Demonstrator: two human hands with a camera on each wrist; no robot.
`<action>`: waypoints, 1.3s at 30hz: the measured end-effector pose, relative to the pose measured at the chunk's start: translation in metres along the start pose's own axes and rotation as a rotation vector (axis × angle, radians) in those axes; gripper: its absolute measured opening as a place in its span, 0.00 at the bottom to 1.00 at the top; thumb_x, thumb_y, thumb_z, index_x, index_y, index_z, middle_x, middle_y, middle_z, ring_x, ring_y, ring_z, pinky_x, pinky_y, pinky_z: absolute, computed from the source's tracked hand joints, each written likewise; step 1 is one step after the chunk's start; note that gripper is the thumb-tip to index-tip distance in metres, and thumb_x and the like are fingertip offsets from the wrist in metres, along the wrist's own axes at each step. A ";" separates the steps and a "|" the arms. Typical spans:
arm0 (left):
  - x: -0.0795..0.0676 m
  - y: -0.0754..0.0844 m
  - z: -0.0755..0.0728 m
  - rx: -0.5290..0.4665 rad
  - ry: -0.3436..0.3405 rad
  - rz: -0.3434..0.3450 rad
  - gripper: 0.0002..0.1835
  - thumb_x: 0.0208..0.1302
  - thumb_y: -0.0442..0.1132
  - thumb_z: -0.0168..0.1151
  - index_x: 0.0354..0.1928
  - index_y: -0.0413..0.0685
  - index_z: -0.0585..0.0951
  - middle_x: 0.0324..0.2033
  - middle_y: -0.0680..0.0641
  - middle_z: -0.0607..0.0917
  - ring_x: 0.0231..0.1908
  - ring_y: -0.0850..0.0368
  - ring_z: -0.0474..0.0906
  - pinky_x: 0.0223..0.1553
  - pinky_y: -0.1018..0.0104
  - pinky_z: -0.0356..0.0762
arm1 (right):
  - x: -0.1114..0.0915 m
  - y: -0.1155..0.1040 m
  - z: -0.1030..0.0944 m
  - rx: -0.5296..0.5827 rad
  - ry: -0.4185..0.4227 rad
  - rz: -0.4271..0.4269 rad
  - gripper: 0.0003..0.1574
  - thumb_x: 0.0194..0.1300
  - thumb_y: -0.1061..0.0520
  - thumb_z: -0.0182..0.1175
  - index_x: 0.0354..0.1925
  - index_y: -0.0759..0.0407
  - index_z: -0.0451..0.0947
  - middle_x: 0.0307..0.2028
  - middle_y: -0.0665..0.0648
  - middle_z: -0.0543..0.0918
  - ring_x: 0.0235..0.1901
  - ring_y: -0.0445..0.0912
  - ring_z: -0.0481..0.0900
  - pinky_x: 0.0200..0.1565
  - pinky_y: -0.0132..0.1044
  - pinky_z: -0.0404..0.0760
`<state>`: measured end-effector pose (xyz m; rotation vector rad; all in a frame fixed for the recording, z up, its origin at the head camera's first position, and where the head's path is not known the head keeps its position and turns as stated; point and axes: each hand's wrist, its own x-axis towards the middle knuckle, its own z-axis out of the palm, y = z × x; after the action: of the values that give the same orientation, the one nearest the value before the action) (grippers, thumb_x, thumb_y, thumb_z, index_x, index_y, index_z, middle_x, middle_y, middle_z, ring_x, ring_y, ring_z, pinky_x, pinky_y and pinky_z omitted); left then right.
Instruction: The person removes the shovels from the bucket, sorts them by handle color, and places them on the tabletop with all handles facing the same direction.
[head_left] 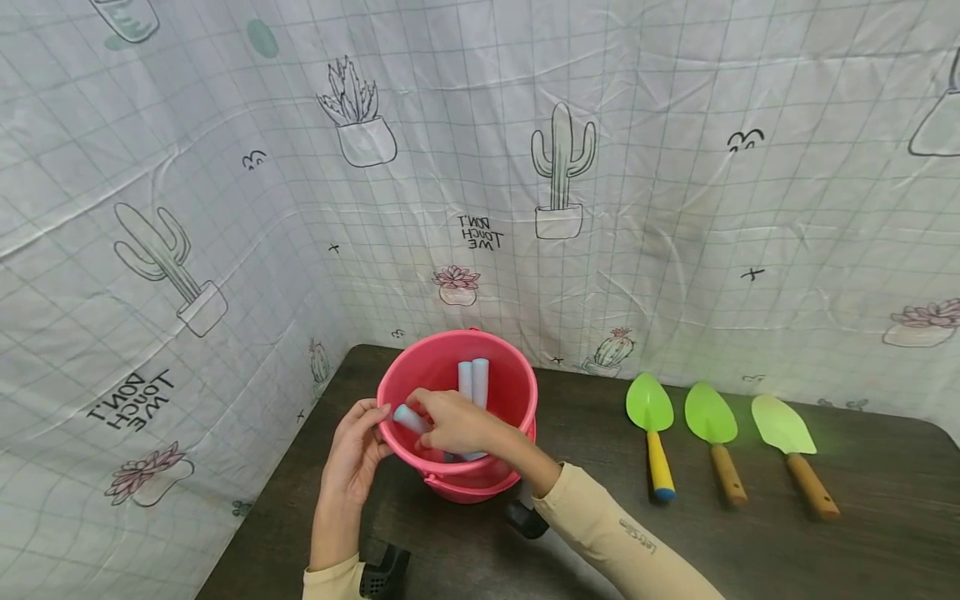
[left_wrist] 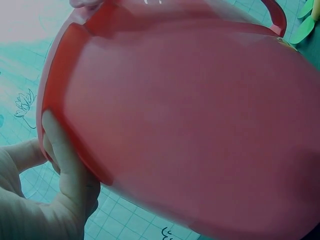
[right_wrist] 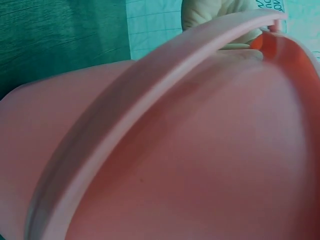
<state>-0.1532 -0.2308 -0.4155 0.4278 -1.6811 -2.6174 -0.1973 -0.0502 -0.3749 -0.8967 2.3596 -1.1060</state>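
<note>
A pink bucket point(head_left: 465, 492) stands on the dark table, its mouth tilted toward the head camera. My left hand point(head_left: 358, 446) grips the left rim, thumb over the edge and fingers against the outer wall; the left wrist view shows this hand point(left_wrist: 65, 185) on the bucket's rim from outside. Inside the bucket, my right hand point(head_left: 457, 422) pinches a pale cylindrical stick point(head_left: 409, 418) with a light-blue end. Its lower part is hidden. Two similar pale sticks point(head_left: 473, 382) lean at the far inner wall. The right wrist view is mostly filled by the bucket's handle point(right_wrist: 120, 115) and wall.
To the right of the bucket, three green-bladed trowels lie in a row: one with a yellow handle point(head_left: 659, 467) and two with wooden handles point(head_left: 727, 475). A patterned cloth point(head_left: 660, 208) hangs behind and to the left of the table point(head_left: 585, 467).
</note>
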 end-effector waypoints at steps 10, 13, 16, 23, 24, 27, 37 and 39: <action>-0.001 0.000 0.001 -0.021 -0.031 0.023 0.01 0.76 0.31 0.52 0.42 0.42 0.73 0.36 0.44 0.82 0.29 0.59 0.85 0.33 0.67 0.87 | 0.009 0.014 0.011 -0.102 -0.113 -0.035 0.30 0.59 0.62 0.74 0.57 0.61 0.74 0.41 0.52 0.81 0.40 0.44 0.79 0.44 0.32 0.84; -0.002 0.001 0.001 -0.034 -0.039 0.026 0.02 0.75 0.30 0.52 0.41 0.42 0.73 0.36 0.44 0.82 0.28 0.59 0.84 0.32 0.67 0.87 | 0.000 0.000 0.004 -0.089 -0.158 -0.028 0.19 0.61 0.63 0.72 0.48 0.60 0.77 0.34 0.49 0.81 0.36 0.42 0.80 0.41 0.30 0.82; -0.001 0.001 0.002 -0.039 -0.036 0.026 0.02 0.75 0.30 0.53 0.40 0.42 0.73 0.36 0.43 0.82 0.29 0.59 0.85 0.32 0.67 0.87 | -0.002 -0.002 0.003 -0.093 -0.166 -0.021 0.15 0.62 0.63 0.71 0.45 0.59 0.77 0.31 0.47 0.81 0.32 0.41 0.80 0.39 0.28 0.81; -0.002 0.001 0.003 -0.020 -0.029 0.023 0.02 0.76 0.30 0.51 0.41 0.42 0.73 0.38 0.43 0.82 0.30 0.58 0.85 0.33 0.67 0.87 | -0.001 0.000 0.003 -0.104 -0.155 -0.043 0.15 0.61 0.65 0.72 0.44 0.58 0.77 0.30 0.47 0.80 0.29 0.40 0.80 0.38 0.27 0.81; -0.002 0.001 0.003 -0.019 -0.027 0.022 0.02 0.76 0.31 0.51 0.42 0.42 0.73 0.39 0.43 0.82 0.30 0.58 0.85 0.33 0.67 0.87 | -0.001 0.000 0.003 -0.102 -0.147 -0.048 0.15 0.61 0.65 0.72 0.44 0.58 0.77 0.29 0.47 0.80 0.29 0.40 0.80 0.38 0.27 0.81; -0.002 0.000 0.002 -0.017 -0.025 0.020 0.02 0.76 0.31 0.51 0.42 0.42 0.73 0.39 0.43 0.82 0.30 0.58 0.85 0.34 0.67 0.87 | 0.000 0.001 0.004 -0.096 -0.116 -0.064 0.18 0.60 0.65 0.72 0.46 0.59 0.76 0.29 0.47 0.80 0.28 0.39 0.80 0.37 0.26 0.81; -0.001 0.001 0.002 -0.024 -0.043 0.028 0.02 0.77 0.31 0.51 0.42 0.42 0.74 0.38 0.44 0.82 0.31 0.58 0.86 0.34 0.66 0.87 | -0.006 0.000 -0.016 -0.108 -0.026 -0.065 0.30 0.57 0.66 0.74 0.56 0.62 0.73 0.29 0.50 0.80 0.25 0.41 0.80 0.32 0.29 0.83; -0.001 0.001 0.002 -0.029 -0.042 0.031 0.02 0.76 0.31 0.52 0.42 0.42 0.74 0.37 0.44 0.83 0.31 0.58 0.85 0.33 0.66 0.87 | -0.007 0.000 -0.023 -0.156 -0.012 -0.050 0.29 0.56 0.66 0.75 0.54 0.61 0.74 0.27 0.49 0.80 0.24 0.41 0.79 0.31 0.30 0.83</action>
<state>-0.1527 -0.2296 -0.4136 0.3451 -1.6456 -2.6431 -0.2051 -0.0328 -0.3601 -1.0179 2.4523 -0.9418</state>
